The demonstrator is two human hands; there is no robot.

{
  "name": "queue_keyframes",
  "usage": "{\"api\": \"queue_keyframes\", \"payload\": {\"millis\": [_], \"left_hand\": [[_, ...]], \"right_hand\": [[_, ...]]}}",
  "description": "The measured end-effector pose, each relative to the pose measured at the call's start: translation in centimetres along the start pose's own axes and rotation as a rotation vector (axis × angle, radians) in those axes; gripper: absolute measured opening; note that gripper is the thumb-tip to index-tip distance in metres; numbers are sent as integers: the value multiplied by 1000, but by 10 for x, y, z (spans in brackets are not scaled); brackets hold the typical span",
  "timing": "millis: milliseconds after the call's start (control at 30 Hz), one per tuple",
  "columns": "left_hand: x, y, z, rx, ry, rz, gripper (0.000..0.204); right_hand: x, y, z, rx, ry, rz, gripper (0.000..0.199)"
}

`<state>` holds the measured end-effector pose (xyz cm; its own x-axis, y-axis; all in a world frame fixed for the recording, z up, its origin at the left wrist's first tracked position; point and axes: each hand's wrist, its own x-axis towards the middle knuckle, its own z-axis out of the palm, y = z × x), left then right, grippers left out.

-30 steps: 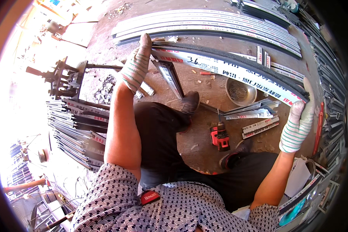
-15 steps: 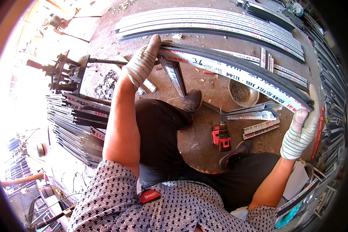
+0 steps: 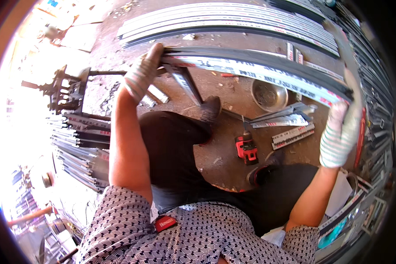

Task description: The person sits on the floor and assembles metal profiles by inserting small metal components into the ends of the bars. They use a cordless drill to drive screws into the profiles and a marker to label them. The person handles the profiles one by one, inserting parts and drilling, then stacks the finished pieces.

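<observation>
Long metal profile (image 3: 259, 72) has risen nearer; left hand (image 3: 141, 75), right hand (image 3: 341, 132) each grip its ends.

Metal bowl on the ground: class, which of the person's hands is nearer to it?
Right. The right hand, gripping the long metal strip's end, is just right of the metal bowl; the left hand holds the far end.

A long white label strip (image 3: 268, 75) with dark print and red marks runs along the dark metal profile (image 3: 251, 57) that I hold across in front of me. Similar white printed strips cover the short profile pieces (image 3: 292, 135) on the floor, beside the red drill (image 3: 245, 148). On my waist sits a small red tag (image 3: 165, 223) with white letters.
</observation>
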<state>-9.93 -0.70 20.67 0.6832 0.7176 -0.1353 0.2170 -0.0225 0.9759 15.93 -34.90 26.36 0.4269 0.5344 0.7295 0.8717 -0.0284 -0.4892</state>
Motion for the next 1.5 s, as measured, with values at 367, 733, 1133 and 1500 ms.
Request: {"api": "queue_keyframes", "payload": {"millis": [367, 733, 1133, 1500], "left_hand": [[12, -10, -7, 9, -15, -55, 67], [7, 2, 3, 61, 7, -104, 64], [19, -8, -2, 10, 45, -90, 62], [11, 5, 4, -18, 42, -113, 52]], "right_hand": [[-29, 12, -5, 280, -105, 279, 50], [-49, 34, -3, 223, -259, 416, 38], [-53, 43, 3, 281, -250, 470, 34], [-49, 59, 5, 372, -248, 542, 33]]}}
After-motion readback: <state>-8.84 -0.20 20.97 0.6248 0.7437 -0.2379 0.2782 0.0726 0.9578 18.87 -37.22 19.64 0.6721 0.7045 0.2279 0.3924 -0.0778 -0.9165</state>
